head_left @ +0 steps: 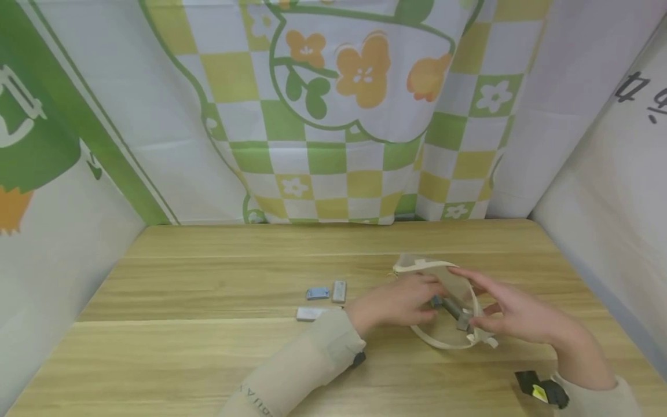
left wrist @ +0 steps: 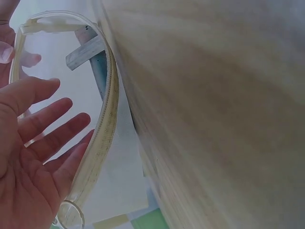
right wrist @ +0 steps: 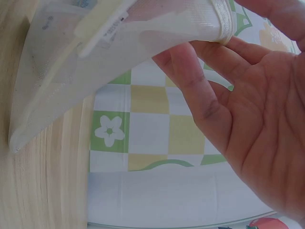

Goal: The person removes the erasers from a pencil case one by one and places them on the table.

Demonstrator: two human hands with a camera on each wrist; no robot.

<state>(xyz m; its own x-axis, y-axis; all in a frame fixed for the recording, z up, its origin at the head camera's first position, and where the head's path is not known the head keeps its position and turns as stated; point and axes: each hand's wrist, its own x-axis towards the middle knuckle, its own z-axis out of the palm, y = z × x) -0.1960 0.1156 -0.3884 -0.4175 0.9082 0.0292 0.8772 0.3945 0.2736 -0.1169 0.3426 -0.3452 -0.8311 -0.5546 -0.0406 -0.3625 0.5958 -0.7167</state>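
Note:
A translucent pouch with a cream zipper [head_left: 440, 343] stands on the table with its mouth spread wide. My left hand [head_left: 403, 301] reaches into that mouth; in the left wrist view its fingers [left wrist: 52, 138] are extended and spread, holding nothing. My right hand [head_left: 521, 310] holds the pouch by its right rim, with fingertips on both sides of the edge. Inside lie a grey bar-shaped piece [left wrist: 86, 52] and a darker bluish one [left wrist: 99, 71]. In the right wrist view, the pouch's outer side [right wrist: 71, 86] slopes down to the table, and a white tag [right wrist: 107, 28] shows there.
Left of the pouch lie a small blue rectangular piece [head_left: 317, 293], a grey one [head_left: 339, 291] and a whitish one [head_left: 310, 314] partly behind my left sleeve. A patterned curtain [head_left: 333, 162] hangs along the table's back edge. A black strap end [head_left: 539, 391] is by my right cuff.

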